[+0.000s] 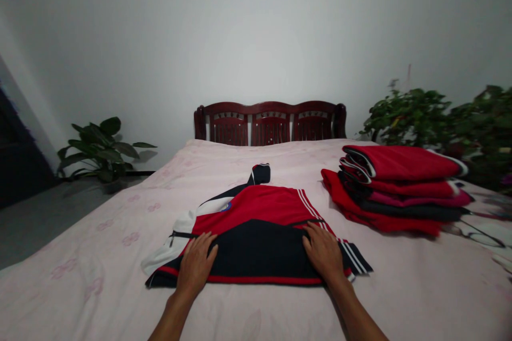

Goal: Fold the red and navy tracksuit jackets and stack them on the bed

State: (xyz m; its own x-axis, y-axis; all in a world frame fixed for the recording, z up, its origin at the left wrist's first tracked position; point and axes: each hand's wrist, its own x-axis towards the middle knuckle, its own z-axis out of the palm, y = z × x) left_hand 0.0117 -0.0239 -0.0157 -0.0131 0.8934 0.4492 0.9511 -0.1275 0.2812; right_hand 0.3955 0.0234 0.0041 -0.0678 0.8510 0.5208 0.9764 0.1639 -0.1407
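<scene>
A red, navy and white track jacket (260, 248) lies sideways on the bed. Its white collar side points left and its white-striped hem is on the right. One navy and white sleeve (262, 173) stretches away toward the headboard, and a striped cuff (356, 258) pokes out at the near right. My left hand (196, 264) rests flat on the jacket near the collar and zip, fingers stretched forward. Near the striped hem, my right hand (325, 250) also lies flat on the fabric with its fingers extended. Neither hand grips the cloth.
A stack of folded red and dark clothes (404, 189) sits on the bed at right. The pink floral sheet (120, 256) spreads all around. A dark wooden headboard (270, 123) stands at the far end, with leafy plants (412, 117) on the right and a potted plant (104, 146) on the left.
</scene>
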